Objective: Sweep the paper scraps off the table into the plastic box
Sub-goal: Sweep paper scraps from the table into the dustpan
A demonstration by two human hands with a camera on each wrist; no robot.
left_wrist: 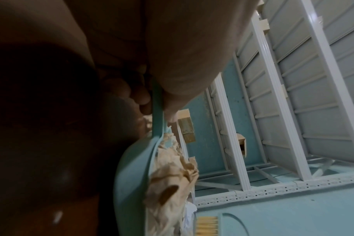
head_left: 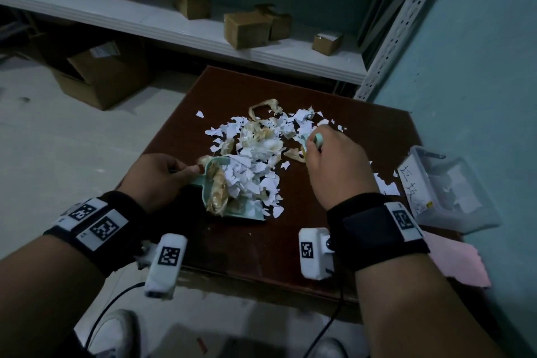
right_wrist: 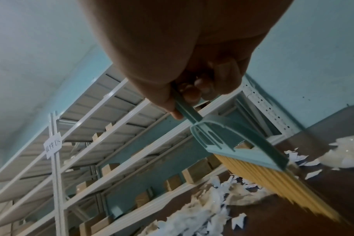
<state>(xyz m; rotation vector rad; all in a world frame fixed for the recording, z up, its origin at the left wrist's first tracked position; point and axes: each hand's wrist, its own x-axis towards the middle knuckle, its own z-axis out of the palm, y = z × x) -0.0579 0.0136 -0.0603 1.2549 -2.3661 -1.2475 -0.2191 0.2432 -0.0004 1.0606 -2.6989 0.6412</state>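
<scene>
1. Left hand [head_left: 158, 176] is gripping the dustpan [head_left: 232, 197] by its handle, thumb on top, fingers curled under. The pan is lying low on the table [head_left: 261, 256] w/ its open mouth facing the pile, so scraps can be pushed straight in.
2. Right hand [head_left: 334, 166] is wrapped tight around the handle of the brush [right_wrist: 243, 143], at the far right side of the pile. Yellow bristles [right_wrist: 273, 183] are angling down toward the tabletop, prob. so the stroke pulls scraps back toward the pan.
3. Paper scraps [head_left: 261, 136] are lying mid-table, mixed w/ crumpled tan tape or film. A good part is already heaping in the pan; the rest is spreading btwn pan and brush. A few bits are sitting apart near the right edge.
4. Plastic box [head_left: 447, 192] is standing at the table's right edge, beside the right wrist, open top up, w/ some white paper inside. Placed close, likely so the loaded pan needs only a short carry.
5. Judgement: sweeping is in hand, about midway. Pan is looking quite full, so tipping it carelessly could be spilling scraps over its sides.
</scene>
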